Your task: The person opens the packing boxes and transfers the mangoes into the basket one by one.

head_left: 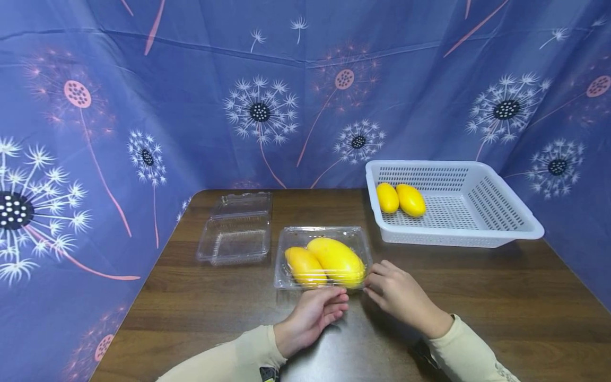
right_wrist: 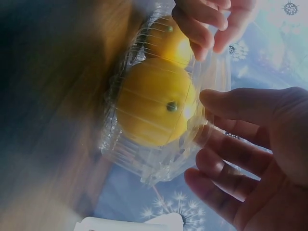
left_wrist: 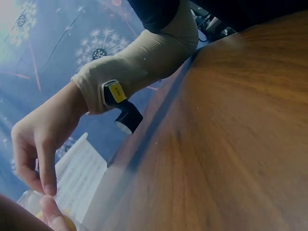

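A clear plastic container (head_left: 360, 246) with its lid down holds two yellow mangoes (head_left: 336, 260) at the middle of the table. At the middle of its front rim, my left hand (head_left: 310, 318) pinches the edge between thumb and fingers, as the right wrist view shows from the side, left hand (right_wrist: 214, 21) at the top. My right hand (head_left: 403, 297) grips the front right corner, the thumb on the lid's edge and fingers behind it in the right wrist view (right_wrist: 260, 149). Both mangoes (right_wrist: 151, 108) show through the plastic. The left wrist view barely shows the container.
An empty clear container (head_left: 238, 239) with its lid raised stands at the back left. A white basket (head_left: 458, 233) with two mangoes (head_left: 411, 200) in its left part is at the back right. Patterned blue cloth (head_left: 191, 106) hangs behind and beside the wooden table (head_left: 191, 313).
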